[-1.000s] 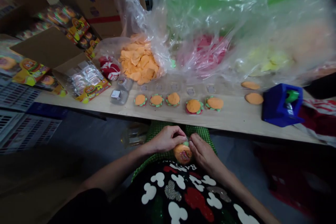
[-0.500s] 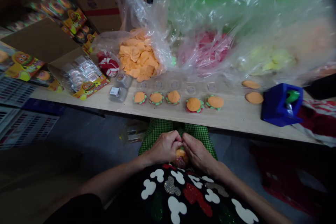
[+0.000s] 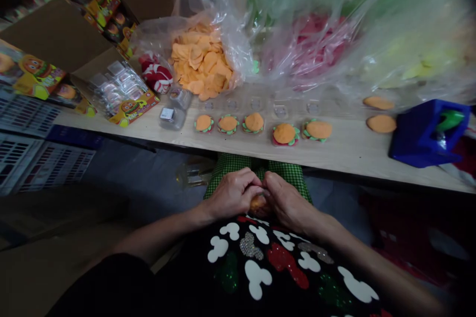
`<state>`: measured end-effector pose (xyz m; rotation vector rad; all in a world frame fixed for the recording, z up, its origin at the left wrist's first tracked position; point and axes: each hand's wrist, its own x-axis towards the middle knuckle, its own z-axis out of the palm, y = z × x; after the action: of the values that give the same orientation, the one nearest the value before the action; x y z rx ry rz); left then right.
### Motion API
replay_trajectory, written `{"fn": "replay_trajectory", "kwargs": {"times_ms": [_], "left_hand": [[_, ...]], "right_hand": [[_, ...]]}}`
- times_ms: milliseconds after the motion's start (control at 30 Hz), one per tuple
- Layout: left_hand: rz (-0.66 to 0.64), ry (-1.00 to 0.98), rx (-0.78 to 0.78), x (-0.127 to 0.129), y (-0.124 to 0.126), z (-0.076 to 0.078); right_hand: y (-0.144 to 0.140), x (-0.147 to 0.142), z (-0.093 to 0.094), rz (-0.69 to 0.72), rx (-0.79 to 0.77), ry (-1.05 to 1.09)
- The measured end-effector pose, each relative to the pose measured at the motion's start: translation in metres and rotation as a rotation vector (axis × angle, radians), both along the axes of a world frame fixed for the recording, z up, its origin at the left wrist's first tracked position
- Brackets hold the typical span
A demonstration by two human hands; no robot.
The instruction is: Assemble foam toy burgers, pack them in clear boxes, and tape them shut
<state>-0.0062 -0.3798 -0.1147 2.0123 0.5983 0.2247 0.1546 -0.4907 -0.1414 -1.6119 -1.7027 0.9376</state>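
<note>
Hands closed on an orange toy below a crowded wooden surface

Wood makes up the long surface [image 3: 334, 151], which runs across the middle of the frame. Along its near edge stands a row of small burger toys [image 3: 284, 134], orange on top with green and red frills; two plain orange discs [image 3: 381, 123] lie apart to the right, beside a blue dispenser [image 3: 424, 133]. Clear plastic bags fill the upper frame: one of orange pieces [image 3: 201, 67], one of pink pieces [image 3: 316, 52], the rest blurred. At the upper left sit an open cardboard box [image 3: 55, 34] and printed toy packages [image 3: 35, 72]; a tray of clear shells [image 3: 115, 86] rests near them.

Low in the centre of the frame, below the surface's edge, the left hand [image 3: 232, 193] and the right hand [image 3: 288, 203] are curled together around a small orange toy [image 3: 258, 203], held over the green checked lap [image 3: 230, 166]. Most of the toy is hidden by the fingers. Grey floor shows in the left of the frame, dim and blurred.
</note>
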Motion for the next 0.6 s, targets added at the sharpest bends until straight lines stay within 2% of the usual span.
{"fn": "replay_trajectory", "kwargs": {"times_ms": [200,333,400,500,567,600], "left_hand": [[0.065,0.030,0.017,-0.005,-0.009,-0.017],[0.085,0.067,-0.131,-0.005,-0.003,-0.016],[0.067,0.095,-0.231,-0.005,0.003,-0.012],[-0.063,0.120,-0.346,0.000,0.011,-0.008],[-0.147,0.145,-0.458,0.010,0.016,-0.008],[-0.146,0.150,-0.532,0.018,0.018,-0.008]], "right_hand": [[0.001,-0.005,-0.010,0.071,-0.080,0.069],[0.007,0.005,-0.013,0.088,-0.177,0.284],[0.010,0.007,-0.010,0.030,-0.214,0.396],[0.012,0.010,-0.004,-0.097,-0.258,0.567],[0.012,0.022,0.001,-0.146,-0.252,0.583],[0.010,0.033,0.004,-0.182,-0.219,0.531]]}}
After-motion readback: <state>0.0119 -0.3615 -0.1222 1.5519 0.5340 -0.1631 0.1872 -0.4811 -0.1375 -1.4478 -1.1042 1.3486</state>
